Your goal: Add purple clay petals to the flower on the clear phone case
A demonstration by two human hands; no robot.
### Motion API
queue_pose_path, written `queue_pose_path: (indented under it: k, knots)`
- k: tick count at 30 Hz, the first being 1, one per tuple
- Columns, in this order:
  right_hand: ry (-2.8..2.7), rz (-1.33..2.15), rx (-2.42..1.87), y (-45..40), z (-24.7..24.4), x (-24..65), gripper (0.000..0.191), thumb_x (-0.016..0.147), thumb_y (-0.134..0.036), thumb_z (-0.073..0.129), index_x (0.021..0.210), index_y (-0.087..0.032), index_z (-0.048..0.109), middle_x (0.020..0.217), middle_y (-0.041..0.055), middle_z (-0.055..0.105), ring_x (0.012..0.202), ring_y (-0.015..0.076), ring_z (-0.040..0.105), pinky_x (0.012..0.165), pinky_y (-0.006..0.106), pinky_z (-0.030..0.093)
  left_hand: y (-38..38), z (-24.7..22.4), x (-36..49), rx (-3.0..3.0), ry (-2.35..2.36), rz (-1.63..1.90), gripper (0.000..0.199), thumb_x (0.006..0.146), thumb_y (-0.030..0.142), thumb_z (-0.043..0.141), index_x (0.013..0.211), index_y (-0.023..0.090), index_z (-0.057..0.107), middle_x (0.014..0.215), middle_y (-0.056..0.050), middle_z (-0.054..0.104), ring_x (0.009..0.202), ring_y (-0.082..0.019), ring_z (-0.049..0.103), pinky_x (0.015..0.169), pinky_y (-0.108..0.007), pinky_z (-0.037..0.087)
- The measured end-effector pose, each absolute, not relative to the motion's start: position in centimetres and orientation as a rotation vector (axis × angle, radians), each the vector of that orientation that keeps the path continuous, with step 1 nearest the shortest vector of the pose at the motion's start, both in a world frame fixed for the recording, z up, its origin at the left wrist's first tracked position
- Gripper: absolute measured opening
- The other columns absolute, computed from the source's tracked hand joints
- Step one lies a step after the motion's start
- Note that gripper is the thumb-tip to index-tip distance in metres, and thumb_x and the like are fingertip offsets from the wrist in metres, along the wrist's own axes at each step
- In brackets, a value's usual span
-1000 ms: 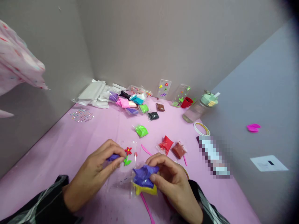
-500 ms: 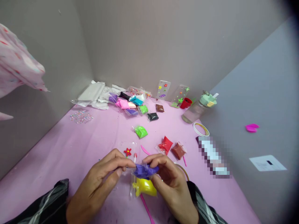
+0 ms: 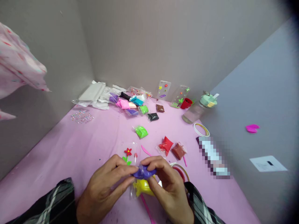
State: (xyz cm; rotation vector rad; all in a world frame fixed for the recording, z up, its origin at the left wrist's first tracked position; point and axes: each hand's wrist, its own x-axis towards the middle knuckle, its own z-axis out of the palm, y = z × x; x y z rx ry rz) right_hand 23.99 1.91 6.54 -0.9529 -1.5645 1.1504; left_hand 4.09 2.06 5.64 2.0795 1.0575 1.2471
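A purple clay packet (image 3: 144,172) is pinched between my two hands, low in the middle of the view. My left hand (image 3: 106,185) grips its left end with thumb and fingers, and my right hand (image 3: 167,183) holds its right end. Just below the packet lies a yellow clay packet (image 3: 143,187), partly covered by my right hand. Behind my hands is a clear phone case (image 3: 133,145) bearing a red flower (image 3: 127,151) and green leaves (image 3: 126,160). A pink tool (image 3: 147,207) extends from under the yellow packet.
Red (image 3: 165,145), brown (image 3: 179,151) and green (image 3: 141,132) packets lie beyond my hands. Farther back are several colored packets (image 3: 123,103), decorated cases (image 3: 163,90) and a bottle (image 3: 193,112). Tape rolls (image 3: 201,129) and a blurred device (image 3: 213,157) are at right.
My left hand has moved right and now pinches the purple packet's left end. Green leaves on the case and a red ring beside my right hand show more.
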Motion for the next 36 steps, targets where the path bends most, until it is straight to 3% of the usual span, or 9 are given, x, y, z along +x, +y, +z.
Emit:
queue_pose_path:
  k: [4,9,14,19,25,36]
  knots:
    - [-1.560,1.137,-0.951,2.0,6.5,23.9,0.026,0.089,-0.001,0.053,0.098,-0.025,0.061,0.106,0.0029,0.065,0.099,0.0151,0.064,0.084,0.026,0.053,1.8,4.8,3.8,2.229,1.002,1.240,0.027,0.093,0.007,0.056,0.110,0.023,0.070,0.078,0.001,0.056,0.064,-0.011,0.059,0.056,-0.018,0.049]
    - [-1.494,1.161,-0.948,1.8,6.7,24.0,0.024,0.088,-0.002,0.057,0.095,-0.024,0.062,0.104,0.0027,0.066,0.096,0.0143,0.065,0.083,0.024,0.054,2.0,5.4,3.7,2.001,1.158,1.320,0.024,0.090,0.016,0.066,0.111,0.028,0.066,0.091,0.001,0.062,0.077,-0.014,0.062,0.071,-0.021,0.053]
    - [-1.465,1.195,-0.950,1.8,6.9,23.7,0.019,0.087,-0.004,0.059,0.092,-0.022,0.061,0.103,0.0046,0.067,0.095,0.0157,0.066,0.082,0.026,0.055,2.4,5.9,3.9,1.784,1.157,1.135,0.039,0.077,0.026,0.083,0.112,0.034,0.068,0.098,0.002,0.065,0.085,-0.016,0.064,0.076,-0.023,0.054]
    - [-1.507,1.211,-0.967,1.6,7.1,23.5,0.018,0.087,-0.006,0.059,0.095,-0.022,0.060,0.104,0.0060,0.066,0.096,0.0182,0.066,0.085,0.030,0.055,2.3,6.0,4.1,1.755,1.087,1.111,0.024,0.085,0.016,0.072,0.103,0.032,0.071,0.092,0.003,0.068,0.087,-0.017,0.065,0.079,-0.024,0.052]
    - [-1.691,1.202,-1.014,1.7,7.2,23.9,0.031,0.087,-0.014,0.068,0.115,-0.024,0.062,0.108,0.0055,0.065,0.102,0.0204,0.064,0.089,0.032,0.053,2.4,6.3,4.0,1.808,1.052,1.120,0.021,0.085,0.011,0.071,0.096,0.029,0.070,0.089,0.002,0.069,0.086,-0.017,0.063,0.077,-0.025,0.050]
    - [-1.761,1.074,-0.983,1.6,7.2,24.1,0.012,0.093,-0.018,0.065,0.104,-0.022,0.070,0.095,0.0045,0.070,0.090,0.0169,0.066,0.079,0.028,0.052,2.7,6.1,4.0,1.842,0.942,1.129,0.023,0.087,0.007,0.069,0.097,0.028,0.073,0.086,0.003,0.072,0.083,-0.015,0.065,0.076,-0.022,0.052]
